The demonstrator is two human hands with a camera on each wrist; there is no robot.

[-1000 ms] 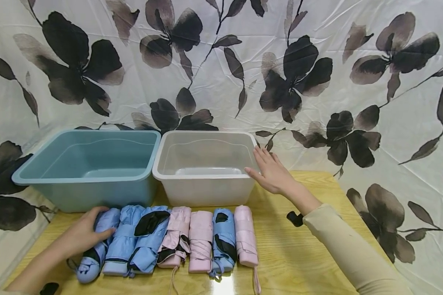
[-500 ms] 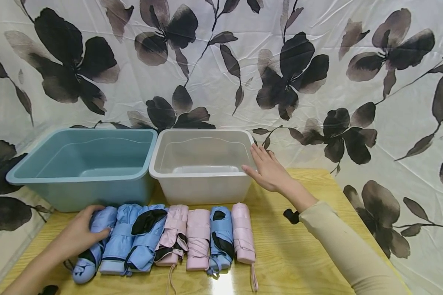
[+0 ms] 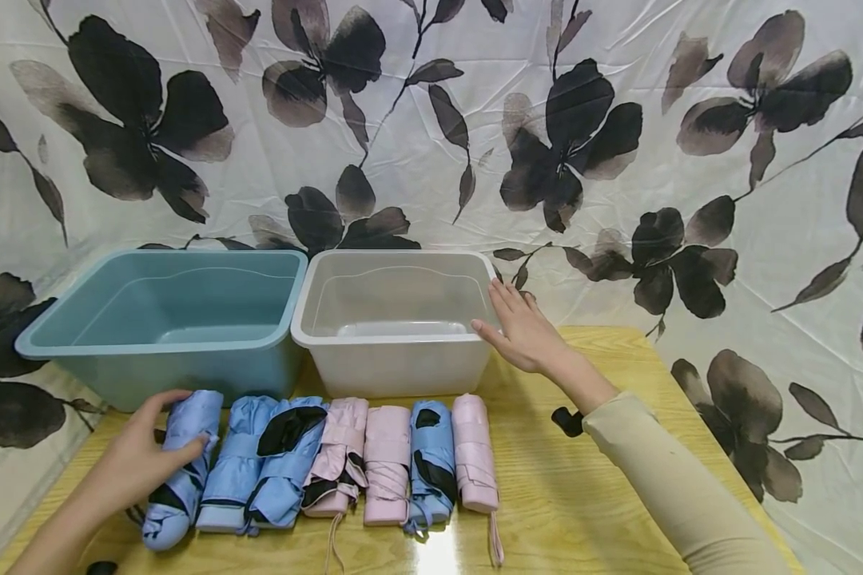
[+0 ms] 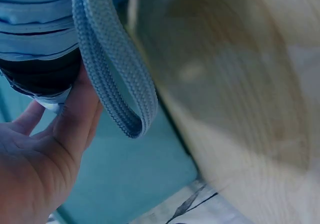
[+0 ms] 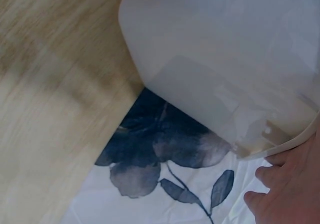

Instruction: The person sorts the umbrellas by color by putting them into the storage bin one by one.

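Note:
My left hand (image 3: 131, 457) grips a folded blue umbrella (image 3: 196, 417) at the left end of a row, thumb on its right side. The umbrella's top end looks slightly raised. In the left wrist view, fingers curl round the umbrella (image 4: 35, 14), and a woven strap loop (image 4: 142, 84) hangs from it. My right hand (image 3: 525, 329) rests with fairly straight fingers on the right rim of a white bin (image 3: 395, 367). In the right wrist view, fingertips of that hand (image 5: 292, 184) touch the bin's rim from outside.
Beside the held umbrella lie more folded ones: two blue (image 3: 233, 471) (image 3: 280, 487), a pink pair (image 3: 341, 431) (image 3: 387, 463), a blue (image 3: 431, 447) and a pink (image 3: 473, 447). A teal bin (image 3: 187, 375) stands behind them on the wooden table (image 3: 575, 495), before a floral cloth (image 3: 446, 192).
The top of the leftmost blue umbrella has lifted a little in my left hand, which has shifted slightly up. The right hand stays on the white bin's rim. The head view has shifted slightly.

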